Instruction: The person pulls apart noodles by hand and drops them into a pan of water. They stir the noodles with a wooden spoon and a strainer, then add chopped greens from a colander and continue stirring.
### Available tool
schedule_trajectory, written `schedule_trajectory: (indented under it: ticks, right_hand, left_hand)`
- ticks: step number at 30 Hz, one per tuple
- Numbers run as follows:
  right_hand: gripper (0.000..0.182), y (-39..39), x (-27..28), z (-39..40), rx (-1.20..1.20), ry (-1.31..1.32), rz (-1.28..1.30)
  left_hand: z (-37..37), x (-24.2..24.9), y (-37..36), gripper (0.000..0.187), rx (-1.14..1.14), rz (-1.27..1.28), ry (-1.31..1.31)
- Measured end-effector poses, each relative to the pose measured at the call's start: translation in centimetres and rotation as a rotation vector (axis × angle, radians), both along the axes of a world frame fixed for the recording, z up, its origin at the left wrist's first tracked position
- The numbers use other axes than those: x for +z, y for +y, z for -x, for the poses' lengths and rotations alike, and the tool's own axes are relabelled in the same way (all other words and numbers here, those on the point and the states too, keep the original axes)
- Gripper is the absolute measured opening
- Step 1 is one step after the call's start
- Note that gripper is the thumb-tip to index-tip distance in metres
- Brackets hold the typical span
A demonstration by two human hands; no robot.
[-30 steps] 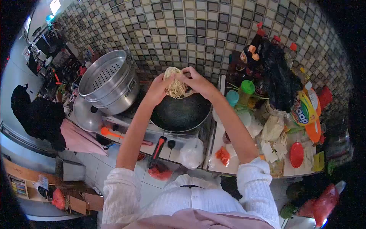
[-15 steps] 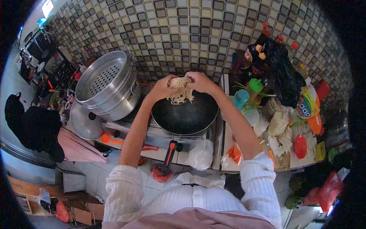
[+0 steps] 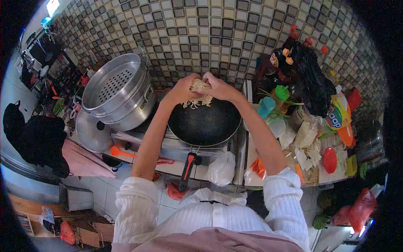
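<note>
Pale noodles (image 3: 199, 87) are bunched between my two hands, over the far part of a dark wok (image 3: 204, 124). My left hand (image 3: 183, 90) grips the bundle from the left, its fingers curled round it. From the right, my right hand (image 3: 216, 87) has its fingers closed on the same bundle. Loose strands hang below the hands towards the wok. The wok's black and red handle (image 3: 187, 170) points towards me. Nothing shows on the visible wok bottom.
A large metal steamer pot (image 3: 121, 90) stands left, beside a round lid (image 3: 93, 132). At right are a green-capped bottle (image 3: 282, 93), a black plastic bag (image 3: 310, 80) and a red oval dish (image 3: 330, 160). A white plastic bag (image 3: 221, 169) lies nearer me.
My hands have drawn closer together around the noodles and moved slightly up and away from me. The hanging strands now sit a little higher.
</note>
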State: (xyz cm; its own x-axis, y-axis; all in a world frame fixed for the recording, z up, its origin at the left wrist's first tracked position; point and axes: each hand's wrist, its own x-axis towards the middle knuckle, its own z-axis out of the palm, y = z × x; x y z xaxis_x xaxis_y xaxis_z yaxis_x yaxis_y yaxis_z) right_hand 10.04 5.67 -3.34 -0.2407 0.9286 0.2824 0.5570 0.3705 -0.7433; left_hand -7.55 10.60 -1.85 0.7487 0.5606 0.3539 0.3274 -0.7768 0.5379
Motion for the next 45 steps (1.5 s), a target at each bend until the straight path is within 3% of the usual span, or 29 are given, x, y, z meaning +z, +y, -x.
schedule_trajectory:
  ticks: [1, 3, 4, 6, 7, 9, 10, 12, 16, 18, 20, 22, 24, 25, 28, 30, 33, 37, 43, 45]
  right_hand:
    - [0.022, 0.2, 0.0, 0.0, 0.007, 0.0, 0.017]
    - [0.02, 0.6, -0.1, -0.2, 0.012, 0.001, 0.032]
    - [0.018, 0.8, -0.4, -0.3, 0.048, 0.12, 0.078]
    - [0.015, 0.8, -0.5, -0.5, 0.084, 0.24, 0.124]
    - [0.014, 0.7, -0.4, -0.6, 0.085, 0.244, 0.118]
    - [0.012, 0.5, -0.3, -0.5, 0.086, 0.247, 0.111]
    - [0.013, 0.5, -0.3, -0.5, 0.097, 0.275, 0.113]
    - [0.013, 0.7, -0.5, -0.5, 0.109, 0.302, 0.113]
    - [0.019, 0.6, -0.4, -0.6, 0.012, 0.295, 0.221]
    - [0.022, 0.6, -0.6, -0.6, -0.01, 0.326, 0.324]
    - [0.04, 0.9, -1.6, -0.6, 0.106, 0.329, 0.253]
    - [0.049, 0.3, -0.7, -0.2, 0.053, 0.241, 0.296]
    - [0.059, 0.0, -0.7, 0.2, -0.036, 0.198, 0.292]
    - [0.059, 0.1, -1.2, 0.3, -0.037, 0.199, 0.291]
    - [0.037, 0.2, -0.9, 0.4, 0.086, 0.264, 0.429]
    - [0.036, 0.0, -0.8, 0.8, 0.035, 0.227, 0.415]
    - [0.035, -0.6, -0.3, 1.1, -0.025, 0.111, 0.432]
    - [0.032, -0.5, -1.0, 1.1, 0.048, 0.192, 0.36]
    - [0.036, 0.6, -3.8, 0.7, 0.092, 0.228, 0.198]
    - [0.033, 0.5, -4.3, 1.1, 0.06, 0.398, 0.186]
  left_hand:
    - [0.0, -0.2, 0.1, 0.051, -0.002, -0.001, 0.0]
    - [0.4, -1.2, 0.6, 0.048, -0.13, 0.363, -0.214]
    - [0.8, -1.6, 1.0, 0.048, -0.132, 0.361, -0.213]
    - [1.9, -2.3, 1.4, 0.047, -0.373, 0.796, -0.327]
    - [1.9, -1.5, 0.3, 0.047, -0.374, 0.796, -0.326]
    - [1.9, 0.1, -1.6, 0.039, -0.128, 1.179, -0.357]
    - [1.8, -0.5, -1.1, 0.039, -0.128, 1.177, -0.359]
    - [1.5, -1.5, -0.1, 0.037, -0.38, 1.467, -0.466]
    - [0.7, -1.9, 0.0, 0.038, -0.241, 1.298, -0.458]
    - [0.4, -2.8, 1.0, 0.045, 0.013, 1.047, -0.416]
    - [0.6, -2.9, 1.2, 0.048, -0.032, 1.02, -0.43]
    - [0.5, -2.8, 1.3, 0.051, -0.08, 0.991, -0.441]
    - [0.2, -2.4, 0.9, 0.051, 0.105, 0.714, -0.321]
    - [0.0, -2.0, 0.5, 0.051, 0.103, 0.713, -0.321]
    - [-0.3, -0.9, -0.3, 0.051, 0.072, 0.707, -0.442]
    - [-0.4, -0.5, -0.3, 0.049, -0.036, 0.847, -0.464]
    - [-0.7, 0.4, -0.1, 0.046, 0.043, 0.747, -0.42]
    - [-0.7, 0.9, 0.0, 0.044, 0.027, 0.734, -0.447]
    - [-1.0, 0.7, 0.2, 0.049, 0.024, 0.453, -0.508]
    - [-1.2, 0.2, 0.7, 0.047, 0.095, 0.469, -0.582]
